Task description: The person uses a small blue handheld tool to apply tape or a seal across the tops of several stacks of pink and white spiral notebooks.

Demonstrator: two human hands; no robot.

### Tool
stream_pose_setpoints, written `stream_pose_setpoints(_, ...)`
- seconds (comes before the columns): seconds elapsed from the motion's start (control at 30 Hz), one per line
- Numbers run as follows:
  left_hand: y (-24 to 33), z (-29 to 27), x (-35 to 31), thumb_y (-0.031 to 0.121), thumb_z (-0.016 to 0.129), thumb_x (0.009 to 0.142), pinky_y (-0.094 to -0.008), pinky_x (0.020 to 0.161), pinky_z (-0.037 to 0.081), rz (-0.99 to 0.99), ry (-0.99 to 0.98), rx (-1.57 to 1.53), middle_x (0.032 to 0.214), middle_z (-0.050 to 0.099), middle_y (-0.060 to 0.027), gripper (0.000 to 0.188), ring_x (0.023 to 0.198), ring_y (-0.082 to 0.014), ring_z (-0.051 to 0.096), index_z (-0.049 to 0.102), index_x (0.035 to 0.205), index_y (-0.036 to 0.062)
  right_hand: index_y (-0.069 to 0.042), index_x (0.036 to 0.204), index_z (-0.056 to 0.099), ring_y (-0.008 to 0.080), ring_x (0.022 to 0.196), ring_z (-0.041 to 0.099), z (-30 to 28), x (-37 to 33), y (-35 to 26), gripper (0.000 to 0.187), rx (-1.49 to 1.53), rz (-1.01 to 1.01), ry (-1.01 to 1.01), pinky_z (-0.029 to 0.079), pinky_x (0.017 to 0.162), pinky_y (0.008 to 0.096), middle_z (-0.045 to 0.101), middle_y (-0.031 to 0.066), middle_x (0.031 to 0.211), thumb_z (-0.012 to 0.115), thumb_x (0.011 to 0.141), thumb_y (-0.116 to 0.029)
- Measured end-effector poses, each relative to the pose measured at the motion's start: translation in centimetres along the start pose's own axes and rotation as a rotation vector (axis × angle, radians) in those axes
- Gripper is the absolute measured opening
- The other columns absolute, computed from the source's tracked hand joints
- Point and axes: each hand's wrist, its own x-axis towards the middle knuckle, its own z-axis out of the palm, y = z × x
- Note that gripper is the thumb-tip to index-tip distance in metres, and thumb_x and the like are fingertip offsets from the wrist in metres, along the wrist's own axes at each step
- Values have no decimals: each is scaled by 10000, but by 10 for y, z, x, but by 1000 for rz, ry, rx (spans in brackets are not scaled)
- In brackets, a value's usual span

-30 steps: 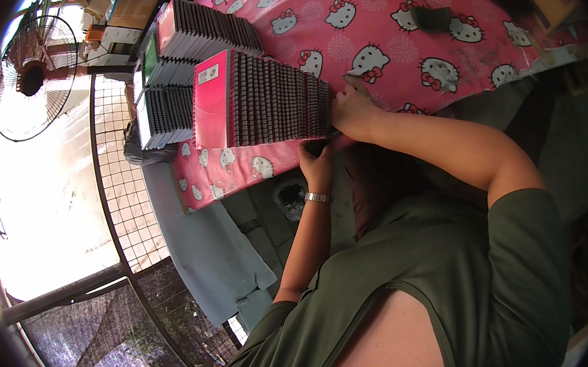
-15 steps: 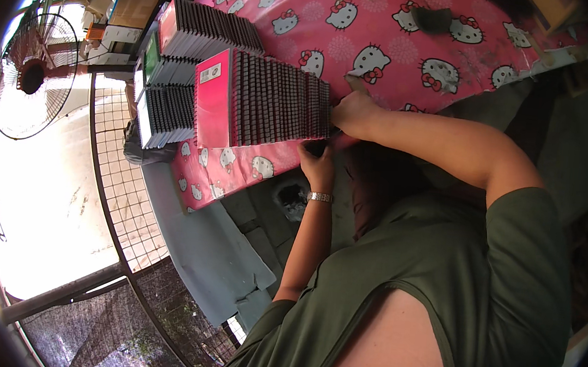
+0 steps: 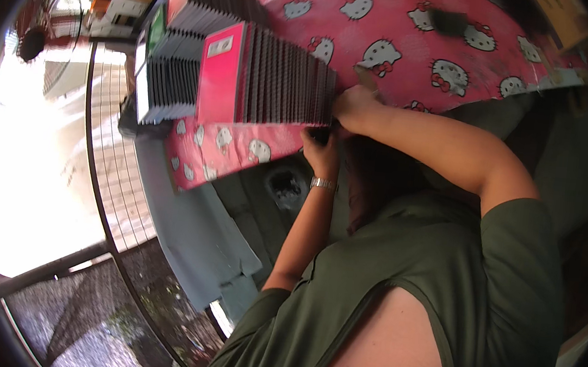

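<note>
Notebooks, pink-covered, sit close to the counter's near edge, left of the right hand and left hand.
Fingertips are hidden, so neither grip can be told; an uneven shove at the right end could slide the notebooks apart or over the edge.

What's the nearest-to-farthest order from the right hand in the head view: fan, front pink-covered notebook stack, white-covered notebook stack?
From the right hand:
1. Front pink-covered notebook stack: just left.
2. White-covered notebook stack: farther left.
3. Fan: far left.
</note>
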Motion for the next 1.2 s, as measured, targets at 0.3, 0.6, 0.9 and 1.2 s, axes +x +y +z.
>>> stream_pose_setpoints(0.3, -23, -26, -20, 8, 657, 832, -328, 679, 484, -359, -126, -643, 873, 596, -13, 260, 733, -180, 577, 557, 1060, 83, -69, 968, 670, 316, 888, 675, 1, -25, 27, 235, -142, -98, 150, 532, 732, 441, 684, 120, 899, 653, 770, -195)
stream_pose_setpoints(0.6, -199, -116, -70, -39, 660, 790, -411, 908, 535, -956, 102, -1459, 921, 675, -113, 184, 949, -277, 661, 624, 949, 46, -86, 1082, 610, 290, 902, 565, 27, -88, 64, 434, 27, -78, 568, 452, 797, 419, 568, 101, 931, 767, 699, -214)
stream_pose_setpoints(0.9, -269, -205, 16, 188, 811, 695, -517, 1100, 364, -1587, 233, -457, 1502, 328, -199, 914, 1349, -382, 386, 306, 1425, -28, -92, 1082, 608, 295, 885, 561, 27, -98, 76, 441, -20, -34, 545, 444, 793, 418, 563, 92, 908, 766, 694, -229)
stream_pose_setpoints(1.2, -104, -205, 78, 76, 683, 833, -392, 891, 475, -199, 725, 9, 1275, 507, -203, 539, 1018, -265, 535, 438, 1304, -13, -78, 1156, 518, 343, 940, 565, 30, -89, 77, 444, 404, 180, 549, 438, 839, 454, 582, 139, 1009, 698, 773, -215)
